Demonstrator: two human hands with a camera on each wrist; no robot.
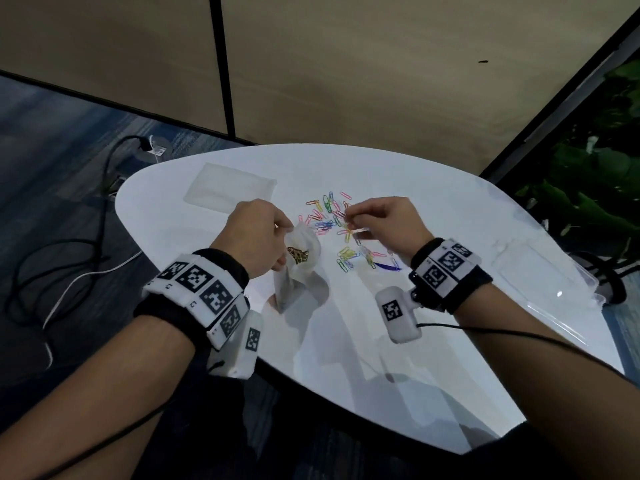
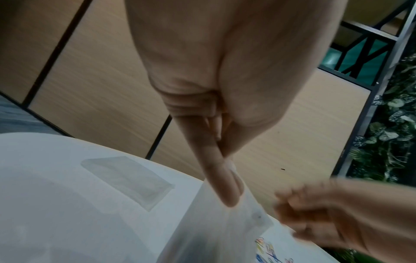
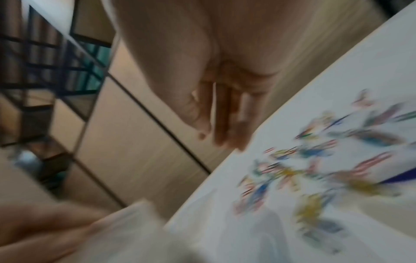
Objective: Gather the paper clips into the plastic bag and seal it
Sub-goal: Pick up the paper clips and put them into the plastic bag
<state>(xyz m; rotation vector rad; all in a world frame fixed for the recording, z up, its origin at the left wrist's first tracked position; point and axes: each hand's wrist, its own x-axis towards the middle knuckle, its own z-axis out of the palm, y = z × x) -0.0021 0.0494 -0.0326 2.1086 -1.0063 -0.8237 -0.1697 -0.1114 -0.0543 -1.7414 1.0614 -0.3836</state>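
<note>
Several coloured paper clips [image 1: 332,221] lie scattered in the middle of the white table [image 1: 398,358], blurred in the right wrist view [image 3: 315,169]. My left hand [image 1: 256,233] holds a translucent plastic bag [image 1: 301,268] upright just left of the pile, with thumb and forefinger pinching its rim [image 2: 231,188]. A few clips show inside the bag. My right hand [image 1: 349,220] is over the pile, its fingertips [image 3: 223,135] drawn together in a pinch on clips. The left wrist view shows the right hand [image 2: 326,213] close beside the bag's mouth.
A second flat clear bag [image 1: 230,188] lies at the table's far left. A clear plastic tray [image 1: 547,282] sits at the right edge. Cables [image 1: 69,258] trail on the floor to the left, and a plant [image 1: 595,174] stands to the right.
</note>
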